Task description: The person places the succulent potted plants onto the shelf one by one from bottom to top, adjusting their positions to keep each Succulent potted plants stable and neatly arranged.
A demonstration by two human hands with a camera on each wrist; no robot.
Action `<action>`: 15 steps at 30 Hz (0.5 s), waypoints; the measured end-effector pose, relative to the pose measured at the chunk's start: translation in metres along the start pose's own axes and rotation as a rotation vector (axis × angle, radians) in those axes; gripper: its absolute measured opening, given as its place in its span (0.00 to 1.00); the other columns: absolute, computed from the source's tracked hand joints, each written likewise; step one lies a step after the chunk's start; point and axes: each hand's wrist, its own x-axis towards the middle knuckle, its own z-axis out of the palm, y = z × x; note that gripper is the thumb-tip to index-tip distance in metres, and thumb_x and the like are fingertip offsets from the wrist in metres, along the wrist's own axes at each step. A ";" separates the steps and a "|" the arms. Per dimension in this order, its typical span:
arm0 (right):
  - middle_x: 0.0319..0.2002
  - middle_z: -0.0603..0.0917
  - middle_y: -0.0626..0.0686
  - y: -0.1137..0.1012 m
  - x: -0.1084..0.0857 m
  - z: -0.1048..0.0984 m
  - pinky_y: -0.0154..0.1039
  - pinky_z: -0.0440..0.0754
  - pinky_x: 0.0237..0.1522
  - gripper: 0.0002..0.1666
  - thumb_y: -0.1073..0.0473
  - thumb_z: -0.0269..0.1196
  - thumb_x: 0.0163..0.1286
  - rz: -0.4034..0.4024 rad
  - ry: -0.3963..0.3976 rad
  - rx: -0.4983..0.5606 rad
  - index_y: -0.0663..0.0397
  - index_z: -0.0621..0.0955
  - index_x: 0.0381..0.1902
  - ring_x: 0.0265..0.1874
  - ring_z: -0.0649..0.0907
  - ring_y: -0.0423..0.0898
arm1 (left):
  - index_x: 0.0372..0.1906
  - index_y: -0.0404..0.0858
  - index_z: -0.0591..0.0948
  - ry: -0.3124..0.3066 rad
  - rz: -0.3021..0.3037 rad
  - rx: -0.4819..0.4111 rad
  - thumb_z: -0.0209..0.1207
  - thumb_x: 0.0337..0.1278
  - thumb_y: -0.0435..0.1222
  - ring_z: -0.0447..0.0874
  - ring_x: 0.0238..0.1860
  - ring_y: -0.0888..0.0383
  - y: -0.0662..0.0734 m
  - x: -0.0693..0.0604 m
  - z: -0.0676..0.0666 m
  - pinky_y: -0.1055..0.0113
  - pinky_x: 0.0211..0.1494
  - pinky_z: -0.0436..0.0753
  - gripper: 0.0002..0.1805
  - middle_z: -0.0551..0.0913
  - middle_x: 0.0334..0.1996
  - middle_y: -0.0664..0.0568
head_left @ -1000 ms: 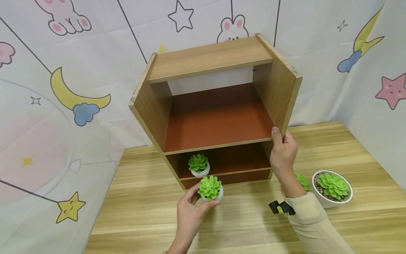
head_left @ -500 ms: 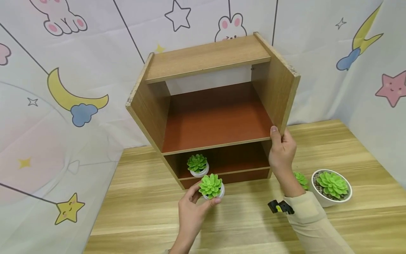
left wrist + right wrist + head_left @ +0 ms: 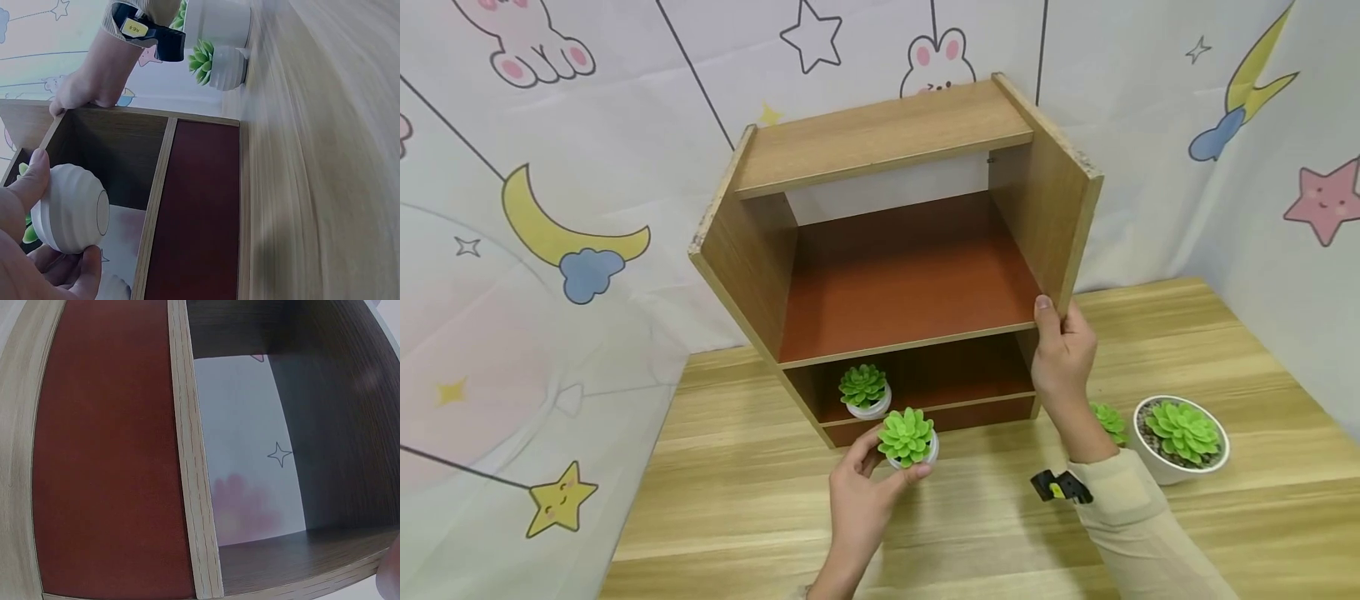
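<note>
My left hand [image 3: 861,500] pinches a small potted succulent [image 3: 907,437] by its white ribbed pot, thumb on one side and fingers on the other. The left wrist view shows that pot [image 3: 72,209] held off the table, before the shelf's lower opening. A second small succulent [image 3: 863,388] stands at the left end of the lower compartment. With the thumb in front, my right hand [image 3: 1064,358] grips the right side panel of the wooden shelf unit [image 3: 906,342]. In the right wrist view only a bit of a finger [image 3: 389,575] shows at the edge.
A larger succulent in a white pot [image 3: 1180,442] stands on the wooden table [image 3: 737,517] to the right. Beside it a small succulent [image 3: 1108,423] is partly hidden by my right arm. A printed curtain [image 3: 647,100] hangs behind the shelf.
My left hand has shifted slightly right with the succulent, across the front of the lower compartment. My right hand keeps its grip on the shelf. The whole head view has drifted a little.
</note>
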 end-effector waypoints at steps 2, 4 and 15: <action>0.18 0.66 0.42 0.000 -0.001 0.001 0.34 0.63 0.30 0.17 0.66 0.55 0.72 0.009 -0.007 0.004 0.80 0.75 0.28 0.26 0.67 0.41 | 0.51 0.37 0.84 0.004 0.002 0.003 0.81 0.30 0.36 0.80 0.54 0.52 0.000 0.000 0.000 0.59 0.58 0.75 0.33 0.82 0.54 0.48; 0.19 0.68 0.42 0.000 -0.003 0.002 0.33 0.65 0.32 0.17 0.66 0.55 0.72 0.020 -0.010 0.001 0.80 0.77 0.31 0.27 0.68 0.41 | 0.51 0.37 0.84 0.004 0.001 0.001 0.81 0.30 0.35 0.80 0.55 0.51 0.000 0.000 0.000 0.59 0.58 0.76 0.33 0.82 0.54 0.48; 0.21 0.71 0.43 -0.003 0.000 -0.001 0.32 0.67 0.33 0.17 0.66 0.54 0.72 0.008 0.000 -0.009 0.82 0.77 0.34 0.29 0.70 0.39 | 0.52 0.36 0.84 -0.013 0.015 0.001 0.81 0.31 0.37 0.80 0.55 0.52 -0.001 0.002 0.008 0.60 0.58 0.76 0.33 0.81 0.55 0.46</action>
